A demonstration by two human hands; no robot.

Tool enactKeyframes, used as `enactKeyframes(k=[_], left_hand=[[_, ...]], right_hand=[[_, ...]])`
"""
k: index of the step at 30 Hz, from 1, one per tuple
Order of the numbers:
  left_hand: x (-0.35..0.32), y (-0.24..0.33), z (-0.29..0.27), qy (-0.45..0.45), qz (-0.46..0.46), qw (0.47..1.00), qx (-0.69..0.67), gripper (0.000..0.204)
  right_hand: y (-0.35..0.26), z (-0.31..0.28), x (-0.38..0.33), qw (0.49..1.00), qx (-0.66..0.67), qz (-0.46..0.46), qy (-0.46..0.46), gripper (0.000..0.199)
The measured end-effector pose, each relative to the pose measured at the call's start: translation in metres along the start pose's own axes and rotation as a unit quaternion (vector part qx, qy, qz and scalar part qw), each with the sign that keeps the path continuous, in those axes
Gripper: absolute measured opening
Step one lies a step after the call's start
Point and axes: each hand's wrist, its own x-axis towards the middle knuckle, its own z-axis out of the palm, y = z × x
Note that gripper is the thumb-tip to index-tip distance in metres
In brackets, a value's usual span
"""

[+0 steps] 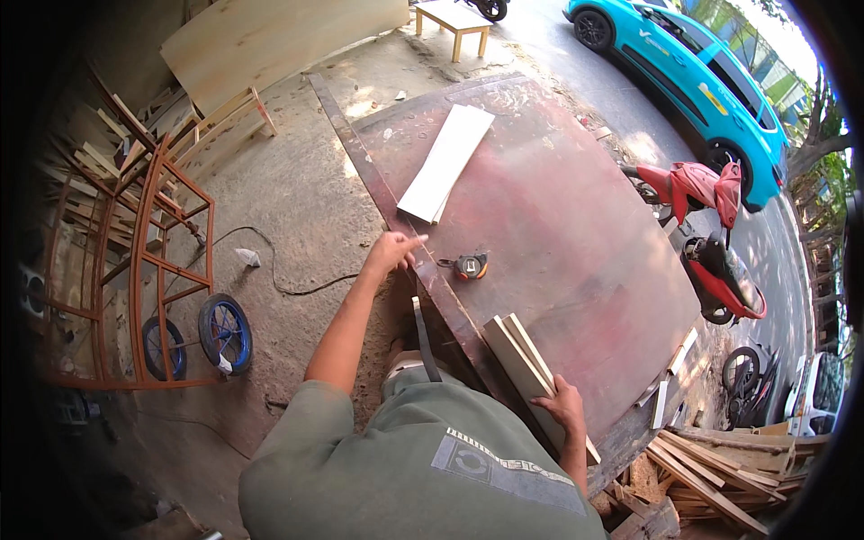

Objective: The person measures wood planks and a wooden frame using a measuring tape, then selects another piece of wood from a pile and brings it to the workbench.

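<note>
My left hand (392, 253) is over the left edge of a reddish-brown worktable (576, 225). Its index finger points out over the edge, the fingers are apart, and I make out nothing held. Just right of it lies a black and orange tape measure (470, 266). Further up the tabletop, two overlapping white boards (445, 166) lie flat at a slant. My right hand (564, 404) grips several long pale wooden boards (517, 353) stacked along the table's near edge, fingers over their right side. Its palm side is hidden.
Wood offcuts (720, 472) are heaped at the lower right. A rusty metal frame cart (144, 270) with blue-rimmed wheels stands left. A cable (274, 270) crosses the ground. Beyond the table are a small wooden table (453, 20), a red motorbike (720, 243) and a turquoise car (693, 76).
</note>
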Motion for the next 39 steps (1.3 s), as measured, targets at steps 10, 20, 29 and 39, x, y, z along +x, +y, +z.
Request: enactKeyframes(k=[10, 20, 29, 39], left_hand=[[0.189, 0.039, 0.062, 0.07, -0.037, 0.886, 0.457, 0.144], [0.22, -0.003, 0.021, -0.019, 0.086, 0.993, 0.079, 0.129], [0.202, 0.043, 0.004, -0.374, 0.027, 0.918, -0.128, 0.097], [0.247, 0.02, -0.009, -0.246, 0.205, 0.924, 0.21, 0.077]], right_hand=[[-0.061, -0.02, 0.022, 0.977, -0.024, 0.061, 0.201, 0.053], [-0.109, -0.02, 0.056, 0.946, 0.032, 0.112, 0.302, 0.043], [-0.155, -0.035, 0.16, 0.968, -0.1, 0.034, 0.226, 0.032], [-0.217, -0.022, 0.243, 0.97, -0.148, -0.043, 0.189, 0.04]])
